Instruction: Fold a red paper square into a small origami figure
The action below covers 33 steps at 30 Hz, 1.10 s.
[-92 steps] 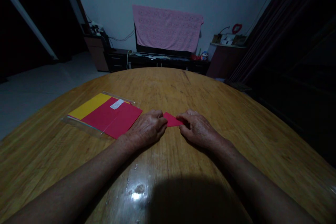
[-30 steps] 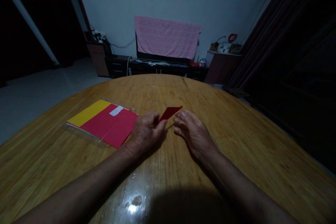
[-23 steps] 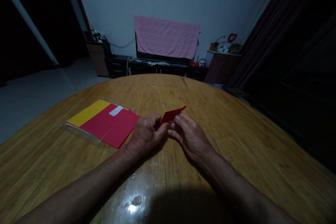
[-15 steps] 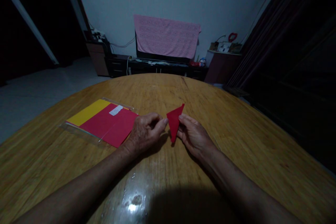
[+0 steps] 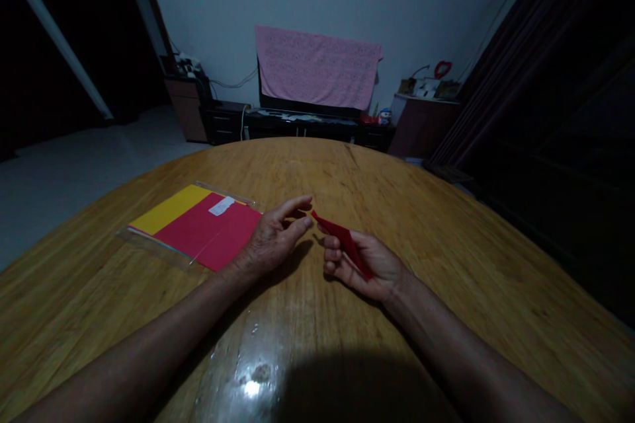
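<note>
A small piece of folded red paper (image 5: 346,242) is held in my right hand (image 5: 370,263), lying slanted along the curled fingers above the table. Its pointed far tip faces left. Just left of that tip is my left hand (image 5: 278,231), thumb and fingers apart with a gap between them, holding nothing. Beside my left wrist lies a clear plastic packet with red and yellow paper sheets (image 5: 208,221) and a white label. My left hand covers its right corner.
The round wooden table (image 5: 421,225) fills the foreground, with a bright glare spot near its front. Beyond it, a pink cloth (image 5: 320,69) drapes over a screen on a low black cabinet (image 5: 228,124). A dark curtain hangs at the right.
The folded red paper has turned from upright to slanted, its tip now pointing left, and lies closer along my right fingers. My left fingers have spread from a curled pose.
</note>
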Motion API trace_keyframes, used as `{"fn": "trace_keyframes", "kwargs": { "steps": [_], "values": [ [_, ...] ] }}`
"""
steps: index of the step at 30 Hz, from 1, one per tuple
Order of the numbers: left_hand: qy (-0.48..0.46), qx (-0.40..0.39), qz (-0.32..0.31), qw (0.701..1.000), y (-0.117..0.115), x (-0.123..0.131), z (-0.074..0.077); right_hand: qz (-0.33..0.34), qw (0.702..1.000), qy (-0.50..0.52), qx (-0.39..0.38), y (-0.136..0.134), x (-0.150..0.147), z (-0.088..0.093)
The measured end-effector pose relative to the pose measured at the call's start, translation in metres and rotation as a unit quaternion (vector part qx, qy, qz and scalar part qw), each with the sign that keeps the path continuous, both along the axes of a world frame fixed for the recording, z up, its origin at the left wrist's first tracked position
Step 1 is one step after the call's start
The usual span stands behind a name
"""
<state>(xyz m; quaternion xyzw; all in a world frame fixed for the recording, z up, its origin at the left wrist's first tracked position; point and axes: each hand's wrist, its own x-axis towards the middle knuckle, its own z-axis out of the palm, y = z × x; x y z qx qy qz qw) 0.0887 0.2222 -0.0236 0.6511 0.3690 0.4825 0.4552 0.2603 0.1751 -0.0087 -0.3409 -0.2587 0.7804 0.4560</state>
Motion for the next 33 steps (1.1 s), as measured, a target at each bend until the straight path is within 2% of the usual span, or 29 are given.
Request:
{"fn": "trace_keyframes", "kwargs": {
  "steps": [3,6,8,10,12,15,17,19,21,28,33],
  "values": [
    [-0.064,-0.068,-0.032,0.995,-0.001,0.002,-0.001,0.018,1.000,0.002,0.000,-0.001,-0.001,-0.001],
    [-0.103,-0.114,-0.035,0.988,-0.002,0.002,-0.001,0.027,0.999,-0.030,0.007,0.000,0.002,-0.001],
    [-0.127,-0.147,-0.024,0.981,-0.001,0.002,0.000,-0.001,0.996,-0.079,0.034,0.002,0.005,0.000],
    [-0.150,-0.180,0.000,0.972,-0.001,0.003,0.002,-0.063,0.986,-0.125,0.090,0.004,0.010,0.001],
    [-0.162,-0.201,0.024,0.966,-0.001,0.004,0.004,-0.119,0.965,-0.167,0.162,0.004,0.014,0.002],
    [-0.155,-0.210,0.039,0.964,-0.002,0.004,0.007,-0.154,0.920,-0.265,0.245,0.002,0.015,0.004],
    [-0.155,-0.212,0.031,0.965,-0.003,0.004,0.009,-0.174,0.888,-0.333,0.264,0.000,0.012,0.005],
    [-0.157,-0.215,0.013,0.964,-0.004,0.003,0.010,-0.193,0.871,-0.366,0.264,-0.001,0.009,0.005],
    [-0.154,-0.218,-0.003,0.964,-0.003,0.001,0.010,-0.199,0.874,-0.364,0.251,-0.001,0.008,0.004],
    [-0.175,-0.262,-0.065,0.947,0.001,-0.005,0.013,-0.166,0.933,-0.260,0.184,0.003,0.012,-0.002],
    [-0.163,-0.296,-0.086,0.937,0.001,-0.008,0.013,-0.145,0.942,-0.239,0.185,0.004,0.016,-0.006]
  ]
}}
